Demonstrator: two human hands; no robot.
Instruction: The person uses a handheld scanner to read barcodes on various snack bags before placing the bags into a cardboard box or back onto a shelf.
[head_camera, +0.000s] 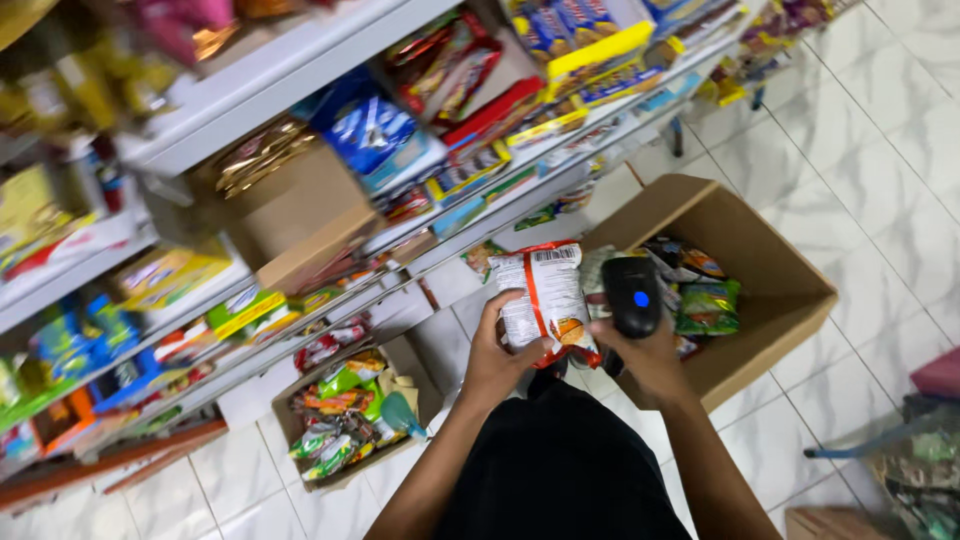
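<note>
Black cloth (560, 470) of the person's clothing fills the near bottom edge, with both forearms rising from it. Just beyond, the left hand (497, 355) is closed around the lower part of a snack packet (545, 295), white with red and orange print, thumb lying across its near face and the pack standing roughly upright. Beside it on the right, the right hand (650, 362) is wrapped around a black handheld scanner (631, 295) whose blue light shows on its upper face; the scanner's head sits just right of the packet, near its edge, though whether the two touch cannot be told.

Under and beyond the hands on the right, a large open cardboard box (780, 290) sits on the white tiled floor (880, 200), with green and mixed snack bags (705, 300) lying in its bottom. To the near left, a smaller open carton (285, 405) holds green, red and yellow packets.

Farther off, white shop shelves (290, 60) run across the left and top, crowded with blurred colourful packages, and a brown box (295, 215) stands on one shelf. At the far right edge lies a dim pile of goods (925, 460), too unclear to name.
</note>
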